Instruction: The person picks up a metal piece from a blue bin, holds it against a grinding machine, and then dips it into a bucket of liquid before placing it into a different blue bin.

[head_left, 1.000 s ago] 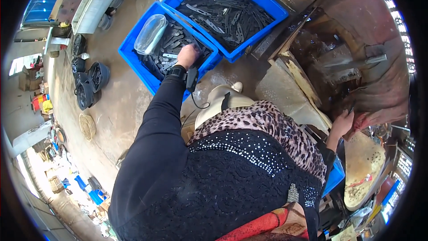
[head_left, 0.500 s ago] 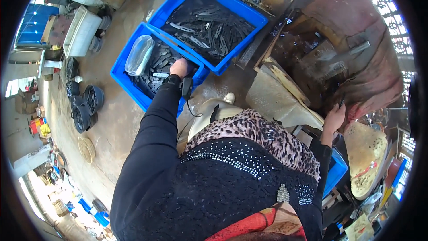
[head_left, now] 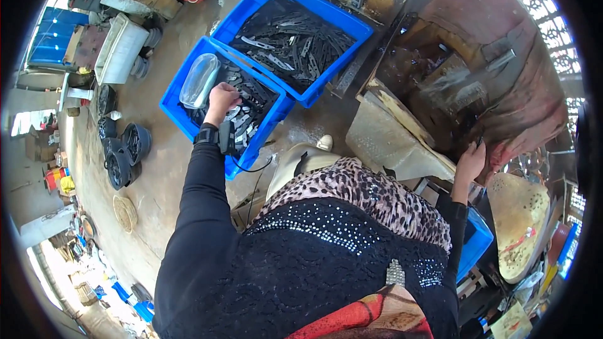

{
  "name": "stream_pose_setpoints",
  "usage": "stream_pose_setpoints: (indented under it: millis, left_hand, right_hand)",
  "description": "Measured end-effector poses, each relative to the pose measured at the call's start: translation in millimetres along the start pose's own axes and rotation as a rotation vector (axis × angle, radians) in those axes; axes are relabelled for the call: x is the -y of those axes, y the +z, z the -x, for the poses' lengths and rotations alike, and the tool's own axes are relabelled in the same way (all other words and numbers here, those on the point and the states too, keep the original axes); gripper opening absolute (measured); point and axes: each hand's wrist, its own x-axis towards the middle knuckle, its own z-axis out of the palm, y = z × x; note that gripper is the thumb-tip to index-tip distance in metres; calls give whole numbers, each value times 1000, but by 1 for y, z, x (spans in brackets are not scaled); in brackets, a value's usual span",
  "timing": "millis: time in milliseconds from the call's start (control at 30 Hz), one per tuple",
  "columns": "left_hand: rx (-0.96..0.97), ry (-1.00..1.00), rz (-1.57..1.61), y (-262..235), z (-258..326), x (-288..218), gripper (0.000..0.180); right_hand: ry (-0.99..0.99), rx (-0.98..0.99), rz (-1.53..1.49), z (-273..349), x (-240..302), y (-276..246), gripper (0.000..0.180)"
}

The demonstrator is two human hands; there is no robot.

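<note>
My left hand (head_left: 223, 100) is over the nearer blue crate (head_left: 250, 156), its fingers drawn together above the pieces inside. What they pinch, if anything, is too small to make out. Dark, flat metal strips (head_left: 250, 91) fill this crate, and a clear plastic tub (head_left: 201, 80) lies among them, just left of the hand. My right hand (head_left: 470, 164) is closed on a small dark piece (head_left: 479, 141), only its tip showing. That hand is at the near edge of a wet, dark work basin (head_left: 433, 81), beside a hanging reddish cloth (head_left: 521, 107).
A second blue crate (head_left: 361, 43) of similar dark strips (head_left: 295, 44) adjoins the first. A worn pale sheet (head_left: 386, 135) hangs at the basin's front. Black buckets (head_left: 134, 141) and a round woven basket (head_left: 125, 213) stand on the floor at left.
My left hand has moved left and up out of the strips, from the crate's right side toward the plastic tub. My right hand has barely moved.
</note>
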Motion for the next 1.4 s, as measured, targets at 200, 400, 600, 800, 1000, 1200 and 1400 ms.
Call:
stream_pose_setpoints:
  millis: [200,400,600,800,1000,1200,1400]
  left_hand:
    - [24,-57,-66,-13,5,18,4]
    - [189,213,-812,-14,-13,59,13]
    - [510,-315,-772,-40,1,33,19]
    - [489,260,44,-40,16,-93,24]
    - [20,691,-686,139,-21,-167,32]
    - [-103,848,-950,174,-116,-67,23]
    - [-116,615,-880,201,-95,-68,30]
  right_hand:
    - [-113,-29,-76,-6,-17,22,31]
    - [-117,-19,-37,-1,-2,18,30]
    - [-38,-11,-114,6,-9,21,31]
    - [-86,-44,-44,1,1,30,30]
    - [-13,-109,38,5,-14,2,31]
    - [66,-150,61,23,19,14,29]
    - [177,-150,24,35,37,-22,28]
